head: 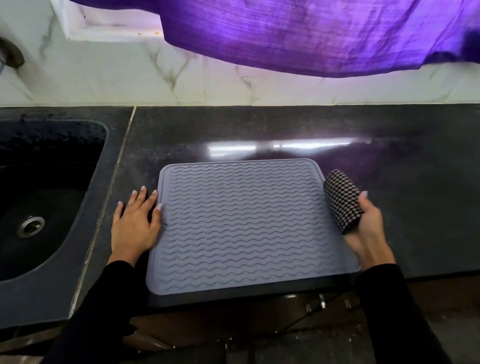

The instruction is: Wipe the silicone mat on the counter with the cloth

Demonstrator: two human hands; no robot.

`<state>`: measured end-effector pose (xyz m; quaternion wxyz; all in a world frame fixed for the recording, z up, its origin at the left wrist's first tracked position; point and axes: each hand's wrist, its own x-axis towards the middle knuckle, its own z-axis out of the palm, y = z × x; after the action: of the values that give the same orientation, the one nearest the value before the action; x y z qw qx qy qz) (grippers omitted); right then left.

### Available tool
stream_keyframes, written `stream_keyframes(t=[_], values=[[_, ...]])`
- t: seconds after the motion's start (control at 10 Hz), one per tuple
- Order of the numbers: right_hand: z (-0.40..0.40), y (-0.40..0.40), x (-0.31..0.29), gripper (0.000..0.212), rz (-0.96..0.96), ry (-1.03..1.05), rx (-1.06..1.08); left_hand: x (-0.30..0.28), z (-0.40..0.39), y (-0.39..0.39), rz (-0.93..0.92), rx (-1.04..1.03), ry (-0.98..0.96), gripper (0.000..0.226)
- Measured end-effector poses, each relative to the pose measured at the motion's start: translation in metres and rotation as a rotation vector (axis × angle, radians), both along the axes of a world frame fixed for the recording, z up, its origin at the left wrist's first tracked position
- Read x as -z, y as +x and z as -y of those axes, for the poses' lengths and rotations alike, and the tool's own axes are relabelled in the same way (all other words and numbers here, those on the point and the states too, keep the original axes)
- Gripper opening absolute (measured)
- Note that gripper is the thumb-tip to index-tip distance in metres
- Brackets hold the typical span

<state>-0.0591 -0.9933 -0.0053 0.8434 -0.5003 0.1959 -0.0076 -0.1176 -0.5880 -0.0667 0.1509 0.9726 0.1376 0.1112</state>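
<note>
the silicone mat (243,223) lies flat on the dark bench (408,164), its near edge close to the bench's front lip. the left hand (136,222) rests palm down at the mat's left edge, its fingers (142,196) straight and spread on the bench with the thumb tip just over the mat's rim; it holds nothing and looks to be steadying the mat. the right hand (366,222) is at the mat's right edge, its fingers curled round a rolled black-and-white checked cloth (343,200). the cloth stands up out of that grip, its free end pointing away from the person, just beside the mat's far right corner. whether it touches the mat there cannot be told.

as a judgement, the wiping seems at or near its very start: the cloth is rolled up rather than spread, it sits off to the side of the ribbed surface, and no wet streak or wiped band shows on the mat. nearly the whole mat appears left to cover, from the right-hand fingers across to the left-hand fingers.

beyond the left fingers is a dark sink (28,204); a purple fabric (334,17) hangs above the bench.
</note>
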Motion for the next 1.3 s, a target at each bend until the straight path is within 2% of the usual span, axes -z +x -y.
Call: stream_keyframes(t=[0.1,0.2,0.3,0.4,0.5,0.6,0.7,0.8,0.9,1.0,1.1,1.2,1.3], values=[[-0.004,-0.021,-0.009,0.029,0.065,-0.38,0.112,0.0,0.0,-0.001,0.001,0.0,-0.002,0.063],[-0.03,-0.057,0.001,0.041,0.139,-0.999,-0.198,0.0,0.0,-0.001,0.007,0.001,0.002,0.064],[-0.045,-0.076,0.035,0.057,0.149,-1.648,-0.386,0.001,0.0,0.0,0.021,-0.001,0.0,0.064],[-0.045,-0.074,0.046,0.061,0.161,-1.776,-0.408,0.001,0.001,0.0,0.021,-0.003,0.002,0.063],[-0.034,-0.068,0.04,0.059,0.216,-1.578,-0.466,0.001,-0.001,0.0,0.015,-0.001,0.004,0.061],[-0.025,-0.061,0.035,0.053,0.246,-1.247,-0.432,0.002,-0.001,0.0,0.022,-0.001,0.002,0.061],[-0.024,-0.054,0.028,0.043,0.147,-0.844,-0.333,0.0,0.0,0.0,0.018,-0.003,-0.008,0.06],[-0.002,-0.037,0.012,0.037,-0.053,-0.045,-0.076,-0.002,0.001,-0.001,0.016,-0.001,-0.013,0.06],[0.015,-0.011,-0.003,0.043,-0.035,0.115,0.094,-0.003,0.001,-0.002,0.002,-0.003,-0.022,0.061],[-0.007,0.021,-0.017,0.022,0.051,-0.213,0.234,-0.004,0.002,-0.003,0.005,-0.004,-0.022,0.062],[-0.032,0.039,-0.01,0.029,0.124,-0.858,-0.005,-0.004,0.002,-0.003,0.007,-0.003,-0.012,0.064],[-0.048,0.033,0.018,0.052,0.075,-1.448,-0.434,-0.003,0.003,-0.003,0.021,-0.004,0.0,0.068],[-0.065,0.024,0.031,0.058,0.13,-1.779,-0.452,-0.001,0.002,-0.003,0.021,-0.006,0.011,0.068]])
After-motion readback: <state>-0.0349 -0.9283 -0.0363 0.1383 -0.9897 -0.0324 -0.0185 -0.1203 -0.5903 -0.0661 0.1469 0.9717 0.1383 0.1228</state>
